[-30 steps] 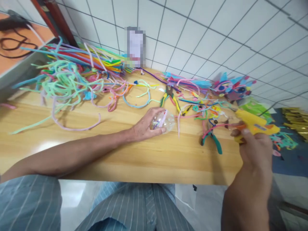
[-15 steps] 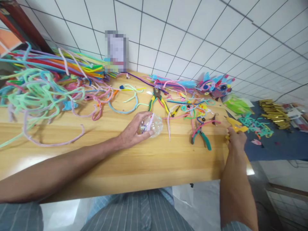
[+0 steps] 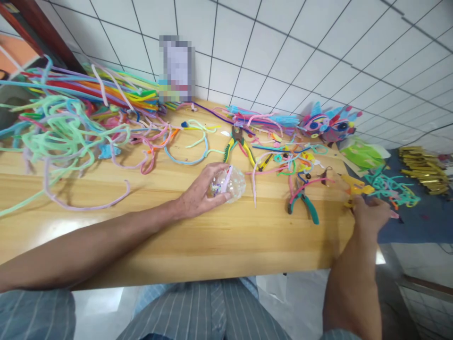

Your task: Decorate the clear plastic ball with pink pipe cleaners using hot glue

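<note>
My left hand (image 3: 207,191) is wrapped round a clear rounded container (image 3: 236,184) at the middle of the table, with small coloured bits and a pale lilac strip on it. At the table's right end, my right hand (image 3: 371,213) has its fingers closed at the near side of a yellow tool (image 3: 356,185), perhaps a glue gun. Its fingertips are partly hidden, so the hold is not fully visible. Teal-handled pliers (image 3: 311,210) lie between the hands. Yellow-and-green pliers (image 3: 250,153) rest just beyond the clear container.
Tangled green pipe cleaners (image 3: 60,130) and a multicoloured bundle (image 3: 106,92) cover the left. A decorated mask-like piece (image 3: 327,123) stands by the wall. Gold strips (image 3: 423,167) and teal curls (image 3: 389,186) lie on a blue surface (image 3: 417,224) at right.
The view has shifted slightly, moving the table items rightward in the picture. My right hand has moved right and a little nearer beside the yellow tool. My left hand keeps its hold.
</note>
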`<state>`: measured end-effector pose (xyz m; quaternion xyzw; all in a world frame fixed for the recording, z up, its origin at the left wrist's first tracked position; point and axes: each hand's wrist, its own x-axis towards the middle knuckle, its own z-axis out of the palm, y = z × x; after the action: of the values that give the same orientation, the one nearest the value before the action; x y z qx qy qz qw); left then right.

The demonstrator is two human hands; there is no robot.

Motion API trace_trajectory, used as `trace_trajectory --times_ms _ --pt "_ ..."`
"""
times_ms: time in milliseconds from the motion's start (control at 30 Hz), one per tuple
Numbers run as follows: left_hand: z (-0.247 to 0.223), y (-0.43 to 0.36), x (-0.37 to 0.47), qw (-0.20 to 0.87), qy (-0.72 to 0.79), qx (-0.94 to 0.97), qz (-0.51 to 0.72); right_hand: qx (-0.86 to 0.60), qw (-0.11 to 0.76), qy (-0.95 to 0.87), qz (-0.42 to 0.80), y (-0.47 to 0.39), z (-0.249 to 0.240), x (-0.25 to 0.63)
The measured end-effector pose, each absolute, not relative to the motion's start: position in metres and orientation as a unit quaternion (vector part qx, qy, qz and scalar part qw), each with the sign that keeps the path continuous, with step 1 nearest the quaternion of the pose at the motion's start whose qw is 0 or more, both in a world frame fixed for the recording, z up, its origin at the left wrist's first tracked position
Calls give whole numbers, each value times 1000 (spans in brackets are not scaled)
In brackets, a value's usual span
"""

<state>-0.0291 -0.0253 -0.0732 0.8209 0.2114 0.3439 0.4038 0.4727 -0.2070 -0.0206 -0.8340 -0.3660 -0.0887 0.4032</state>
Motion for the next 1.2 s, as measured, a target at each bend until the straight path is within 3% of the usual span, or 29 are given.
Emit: trace_trajectory --times_ms 100,367,633,833,1000,1200 --pt "-74 -25 -29 403 209 820 348 -860 388 -307 -122 -216 -21 433" --pt "-80 -24 -27 390 187 815 385 -851 228 -455 128 -175 -9 291" --pt "-80 -24 -22 401 190 803 398 -787 117 -567 213 -125 -25 228" --pt "-81 -24 -20 413 187 794 404 -766 171 -535 313 -118 -22 232" --pt "-75 -24 -23 430 187 796 384 -648 370 -407 527 -132 11 230" --pt "-76 -22 -21 418 164 803 392 -593 495 -439 459 -115 24 199"
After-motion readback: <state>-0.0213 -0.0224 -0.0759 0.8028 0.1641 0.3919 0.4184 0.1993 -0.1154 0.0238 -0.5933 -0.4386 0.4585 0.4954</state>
